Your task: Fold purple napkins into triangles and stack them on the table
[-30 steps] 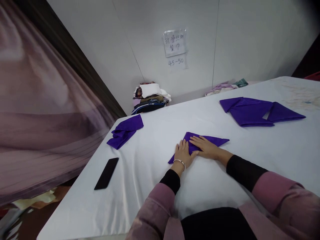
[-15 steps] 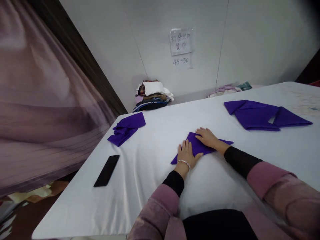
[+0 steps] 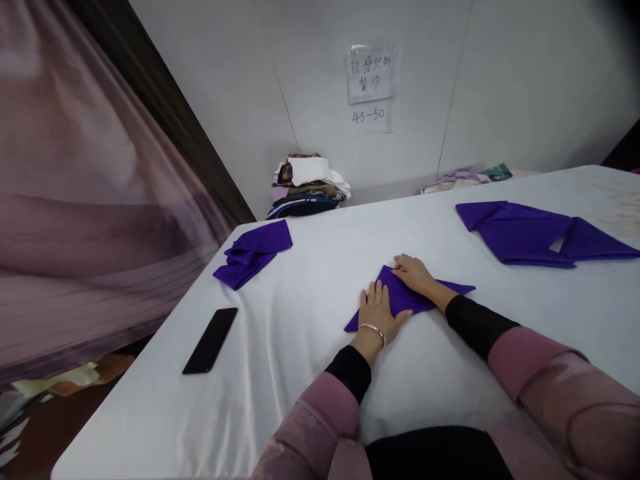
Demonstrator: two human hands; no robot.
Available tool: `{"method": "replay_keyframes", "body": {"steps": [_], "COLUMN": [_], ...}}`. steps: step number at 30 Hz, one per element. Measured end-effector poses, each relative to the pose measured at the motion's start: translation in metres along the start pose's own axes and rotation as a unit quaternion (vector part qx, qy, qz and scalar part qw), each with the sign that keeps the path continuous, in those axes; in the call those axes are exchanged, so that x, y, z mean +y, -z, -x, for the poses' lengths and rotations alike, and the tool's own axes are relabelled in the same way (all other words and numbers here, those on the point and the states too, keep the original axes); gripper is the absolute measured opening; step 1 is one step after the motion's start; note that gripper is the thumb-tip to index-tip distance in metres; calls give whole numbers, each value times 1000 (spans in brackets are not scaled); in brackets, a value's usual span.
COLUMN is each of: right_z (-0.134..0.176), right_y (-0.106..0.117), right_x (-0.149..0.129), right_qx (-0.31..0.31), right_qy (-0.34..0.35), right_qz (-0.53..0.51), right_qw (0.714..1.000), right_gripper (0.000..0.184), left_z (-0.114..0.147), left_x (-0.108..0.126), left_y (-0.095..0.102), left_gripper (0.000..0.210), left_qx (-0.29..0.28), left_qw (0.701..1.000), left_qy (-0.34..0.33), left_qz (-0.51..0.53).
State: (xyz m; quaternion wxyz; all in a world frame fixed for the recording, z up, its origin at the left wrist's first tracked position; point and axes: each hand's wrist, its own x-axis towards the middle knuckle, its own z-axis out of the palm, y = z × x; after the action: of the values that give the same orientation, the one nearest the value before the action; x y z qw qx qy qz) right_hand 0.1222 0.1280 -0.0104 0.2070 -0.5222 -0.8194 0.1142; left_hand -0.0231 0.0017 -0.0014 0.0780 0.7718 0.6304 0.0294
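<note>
A folded, roughly triangular purple cloth lies on the white fabric-covered surface beneath the left hand, flat with fingers spread; the right hand curls at its far edge, pinching or not unclear. Leftward lies a flat black rectangular slab.

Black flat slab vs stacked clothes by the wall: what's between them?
A bunched purple cloth, lying on the white tablecloth between the black slab and the stacked clothes. The head view shows it.
</note>
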Motion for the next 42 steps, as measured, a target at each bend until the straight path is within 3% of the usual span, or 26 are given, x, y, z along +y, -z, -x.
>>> {"method": "replay_keyframes", "body": {"steps": [5, 9, 13, 17, 21, 23, 26, 34, 39, 42], "right_z": [2, 2, 1, 11, 28, 34, 42, 63, 64, 63], "right_y": [-2, 1, 5, 9, 9, 10, 18, 57, 64, 56], "right_x": [0, -2, -5, -15, -22, -15, 13, 95, 91, 64], "right_qx": [7, 7, 8, 34, 25, 1, 0, 39, 58, 56], "right_qy": [-2, -4, -15, -29, 21, 28, -14, -127, -156, -82], "right_qz": [-8, -12, -14, -14, -10, 18, 85, 145, 110, 83], "right_qw": [1000, 1000, 1000, 999, 999, 999, 996, 980, 980, 992], "right_gripper": [10, 10, 13, 29, 49, 56, 61, 47, 52, 54], "left_z": [0, -9, -25, -33, -33, -32, -32, -31, -30, -30], "left_x": [3, 13, 17, 12, 9, 9, 9, 9, 10, 10], "left_y": [8, 20, 17, 7, 5, 4, 2, 2, 4, 3], "left_gripper": [86, 86, 78, 74, 74, 74, 74, 75, 74, 74], "left_qx": [-12, 10, -1, -26, -20, -10, 5, -3, 1, 2], "left_qw": [1000, 1000, 1000, 999, 999, 999, 999, 1000, 999, 999], "left_qy": [15, 3, -23, -26, -28, -29, -32, -31, -32, -31], "left_qz": [10, 14, 4, -6, -8, -11, -13, 0, 6, 3]}}
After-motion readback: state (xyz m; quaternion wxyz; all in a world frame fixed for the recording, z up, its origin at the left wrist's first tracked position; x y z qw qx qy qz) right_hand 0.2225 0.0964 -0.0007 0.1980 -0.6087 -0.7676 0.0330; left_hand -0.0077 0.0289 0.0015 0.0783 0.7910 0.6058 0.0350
